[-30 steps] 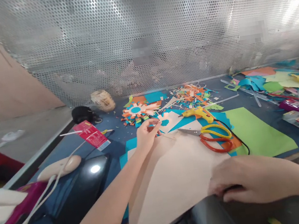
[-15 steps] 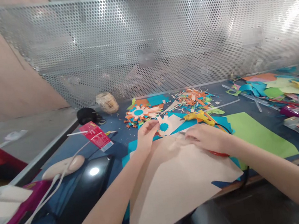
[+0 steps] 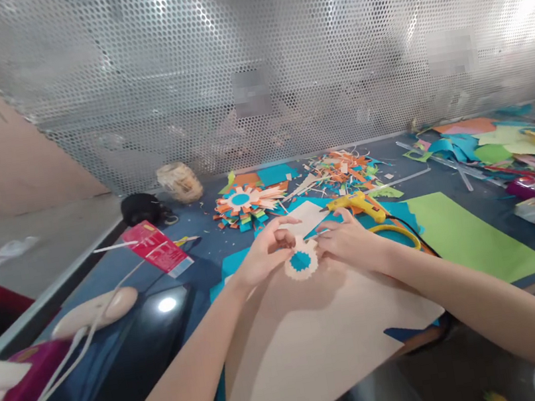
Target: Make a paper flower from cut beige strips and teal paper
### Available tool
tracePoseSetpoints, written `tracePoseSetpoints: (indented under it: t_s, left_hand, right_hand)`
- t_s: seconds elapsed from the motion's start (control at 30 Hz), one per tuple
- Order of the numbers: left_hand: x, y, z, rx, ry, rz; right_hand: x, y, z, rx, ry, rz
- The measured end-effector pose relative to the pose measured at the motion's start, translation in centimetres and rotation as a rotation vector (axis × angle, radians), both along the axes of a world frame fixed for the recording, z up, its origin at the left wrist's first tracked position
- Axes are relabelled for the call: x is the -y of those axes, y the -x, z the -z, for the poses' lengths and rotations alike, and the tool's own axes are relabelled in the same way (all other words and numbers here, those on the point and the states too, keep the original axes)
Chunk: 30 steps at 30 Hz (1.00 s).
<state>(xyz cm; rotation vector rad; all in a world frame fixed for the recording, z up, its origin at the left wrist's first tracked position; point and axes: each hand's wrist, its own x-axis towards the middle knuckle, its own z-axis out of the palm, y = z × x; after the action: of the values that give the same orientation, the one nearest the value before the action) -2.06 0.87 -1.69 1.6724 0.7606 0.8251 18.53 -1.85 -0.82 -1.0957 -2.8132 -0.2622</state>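
Paper flower (image 3: 301, 261), one: round, blue-centred, no long axis; between my hands, above the cream sheet (image 3: 309, 342) overhanging the near edge of the table (image 3: 485, 195). My left hand (image 3: 267, 249): fingertips pinched on its left rim. My right hand (image 3: 347, 242): fingertips at its right rim, clamped or not, cannot tell.

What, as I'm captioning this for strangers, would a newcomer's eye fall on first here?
Probably the cream paper flower with its blue middle, between the person's left grip and right grip. Next, perhaps, the yellow glue gun just beyond the right grip, and the bright green sheet farther right. Behind it all, the shiny perforated panel stands across the back.
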Motion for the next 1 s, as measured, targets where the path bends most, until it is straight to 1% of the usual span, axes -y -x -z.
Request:
tracePoseSetpoints:
  t_s: [0.17, 0.3, 0.37, 0.47, 0.57, 0.73, 0.87, 1.0]
  left_hand:
    - [-0.2, 0.1, 0.1, -0.011, -0.015, -0.034]
    - [-0.2, -0.1, 0.2, 0.008, -0.063, -0.085]
    - [-0.2, -0.3, 0.2, 0.007, -0.070, -0.089]
    - [0.0, -0.5, 0.2, -0.023, -0.096, -0.089]
    - [0.1, -0.6, 0.1, -0.080, -0.130, -0.131]
    - [0.0, -0.5, 0.4, -0.115, -0.073, -0.141]
    - [-0.3, -0.6, 0.8, -0.107, -0.041, -0.132]
    - [-0.3, -0.7, 0.8, -0.130, -0.029, -0.109]
  right_hand:
    - [-0.6, 0.4, 0.6, 0.038, -0.041, -0.002]
    - [-0.7, 0.6, 0.9, 0.042, -0.064, 0.002]
    - [-0.6, 0.6, 1.0, 0.046, -0.069, -0.006]
    - [-0.5, 0.6, 1.1, 0.033, -0.073, -0.013]
    - [-0.4, 0.5, 1.1, -0.007, -0.064, -0.002]
    - [-0.5, 0.4, 1.2, -0.040, -0.028, 0.023]
    - [-0.6, 0.4, 1.3, 0.020, -0.064, -0.012]
    - [-0.4, 0.5, 1.2, 0.053, -0.087, -0.027]
